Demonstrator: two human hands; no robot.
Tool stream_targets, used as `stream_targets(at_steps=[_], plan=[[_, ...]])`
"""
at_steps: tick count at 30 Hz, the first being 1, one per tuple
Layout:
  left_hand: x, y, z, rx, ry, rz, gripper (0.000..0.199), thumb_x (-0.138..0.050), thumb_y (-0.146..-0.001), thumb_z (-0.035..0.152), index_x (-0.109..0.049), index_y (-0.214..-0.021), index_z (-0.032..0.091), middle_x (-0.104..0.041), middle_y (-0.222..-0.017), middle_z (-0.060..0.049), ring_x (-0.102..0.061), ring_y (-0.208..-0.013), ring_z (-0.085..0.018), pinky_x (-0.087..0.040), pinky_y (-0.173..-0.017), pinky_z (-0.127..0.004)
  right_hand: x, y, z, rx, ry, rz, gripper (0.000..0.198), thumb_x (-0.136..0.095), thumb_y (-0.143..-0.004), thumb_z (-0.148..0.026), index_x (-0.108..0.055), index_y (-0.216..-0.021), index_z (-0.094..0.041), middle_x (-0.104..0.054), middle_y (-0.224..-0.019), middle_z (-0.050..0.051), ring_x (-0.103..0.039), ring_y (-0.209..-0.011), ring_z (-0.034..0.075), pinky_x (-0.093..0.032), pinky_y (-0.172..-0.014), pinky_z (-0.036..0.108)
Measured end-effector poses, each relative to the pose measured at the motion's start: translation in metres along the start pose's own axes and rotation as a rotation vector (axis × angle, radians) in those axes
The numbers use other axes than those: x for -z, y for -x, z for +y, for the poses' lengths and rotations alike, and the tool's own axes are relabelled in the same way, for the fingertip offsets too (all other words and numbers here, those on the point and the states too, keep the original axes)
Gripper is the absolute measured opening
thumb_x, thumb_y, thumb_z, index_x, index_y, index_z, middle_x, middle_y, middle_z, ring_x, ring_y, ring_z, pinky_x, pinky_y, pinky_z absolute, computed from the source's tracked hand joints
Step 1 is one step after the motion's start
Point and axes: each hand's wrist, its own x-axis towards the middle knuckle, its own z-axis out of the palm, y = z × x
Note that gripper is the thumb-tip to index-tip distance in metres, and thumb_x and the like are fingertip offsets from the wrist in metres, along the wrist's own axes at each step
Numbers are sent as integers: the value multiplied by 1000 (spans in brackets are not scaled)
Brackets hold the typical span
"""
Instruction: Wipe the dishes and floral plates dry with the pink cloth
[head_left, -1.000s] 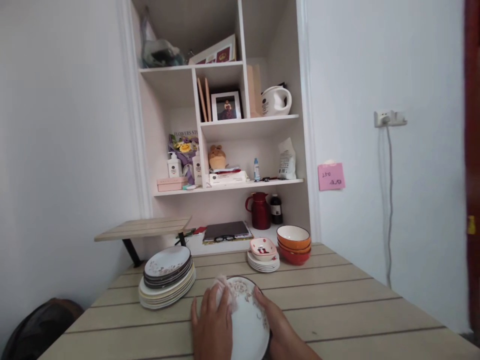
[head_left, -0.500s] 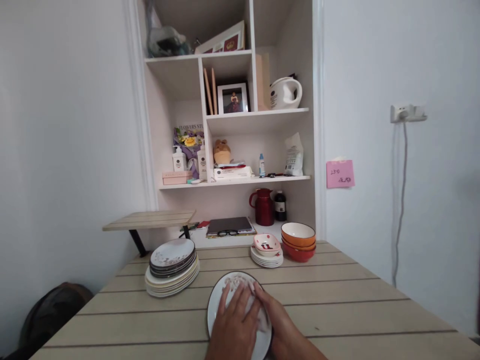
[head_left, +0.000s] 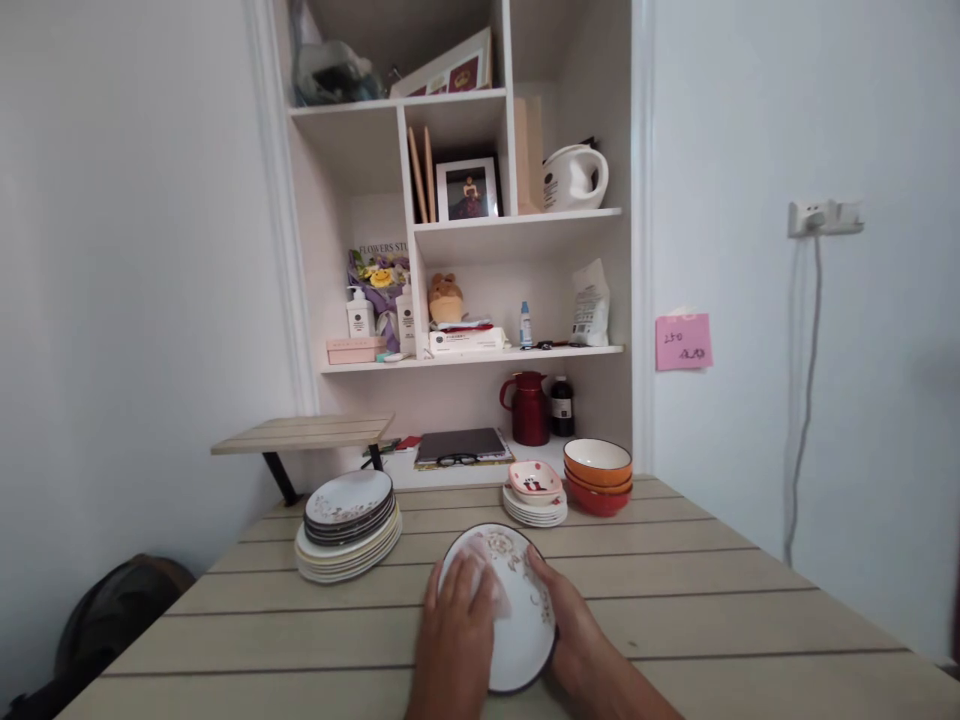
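Observation:
A white plate (head_left: 519, 635) with a dark rim and brown floral print is held low over the front of the table, facing up. My right hand (head_left: 571, 628) grips its right edge, thumb on top near the rim and fingers hidden beneath. On the plate's left side, my left hand (head_left: 454, 632) presses a thin pale tissue (head_left: 498, 594) against the surface, its fingers bent over it. Part of the tissue is covered by that hand, and motion blurs it slightly.
At left on the slatted table (head_left: 300, 640) stands a stack of plates (head_left: 349, 500). Behind are small dishes with a patterned bowl (head_left: 535, 480) on top, and stacked orange and red bowls (head_left: 598, 475). A raised wooden stand (head_left: 300, 436) and a shelf unit (head_left: 517, 225) lie beyond.
My left hand and the tissue have slid leftward across the plate, uncovering the floral print. My right hand has kept hold of the rim. The view has shifted slightly.

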Motion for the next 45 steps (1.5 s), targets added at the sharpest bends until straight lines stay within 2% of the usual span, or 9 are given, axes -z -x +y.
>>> stream_targets(at_steps=[4,7,9,11,16,22,27,35,45], plan=[[-4,-1,8,-208,55,123,27,-50,-93,28,-63,-117,28,-65,-123,-1,-53,-121,-19,-33,-111,-40,-1,0,4,-3,-24,-19,36,-63,-81,-40,-71,-93,-8,-77,-79,14,-73,-84,27,-53,-83,36],[2,-5,10,-228,51,117,28,-50,-93,30,-62,-118,30,-64,-124,1,-52,-121,-19,-33,-110,-40,-5,2,10,12,-2,-6,31,-66,-79,-38,-70,-92,-9,-78,-79,12,-73,-79,25,-53,-82,34],[8,-7,9,-216,29,55,31,-50,-93,31,-60,-122,32,-63,-126,2,-52,-121,-20,-35,-108,-43,-7,4,12,31,29,4,32,-67,-78,-37,-70,-94,-10,-78,-78,11,-72,-74,24,-53,-80,33],[13,-10,6,-137,-12,-25,34,-49,-92,29,-59,-124,33,-63,-127,1,-52,-121,-22,-38,-104,-47,-9,6,13,44,55,4,34,-67,-78,-38,-69,-97,-9,-78,-77,11,-72,-71,23,-53,-78,34],[19,-10,-5,261,-106,-161,35,-50,-90,19,-63,-120,31,-64,-126,-3,-53,-118,-29,-38,-99,-57,-13,9,11,47,121,63,41,-65,-80,-39,-66,-108,-9,-78,-80,13,-73,-77,26,-53,-81,38],[20,-8,-12,379,-201,-227,37,-46,-91,16,-61,-124,20,-64,-120,-13,-56,-114,-31,-38,-98,-58,-12,7,7,65,103,146,45,-65,-80,-39,-64,-114,-10,-78,-87,14,-73,-82,26,-54,-83,38],[18,-8,-10,222,-100,-185,34,-49,-90,16,-62,-121,20,-62,-125,-12,-54,-118,-27,-40,-102,-48,-6,4,-2,32,20,131,50,-63,-81,-42,-63,-116,-7,-77,-90,17,-73,-87,28,-53,-86,40],[17,-7,5,-97,69,-141,41,-55,-91,24,-53,-132,29,-56,-136,-3,-45,-131,-20,-29,-115,-45,-6,8,-5,36,32,39,51,-65,-81,-40,-60,-122,-10,-78,-92,13,-72,-85,26,-51,-88,40],[19,-10,3,-53,105,-216,44,-57,-91,30,-50,-134,32,-54,-137,-3,-43,-131,-21,-30,-113,-47,-9,12,3,28,144,80,49,-63,-82,-43,-62,-119,-11,-77,-90,13,-72,-79,26,-51,-85,41]])
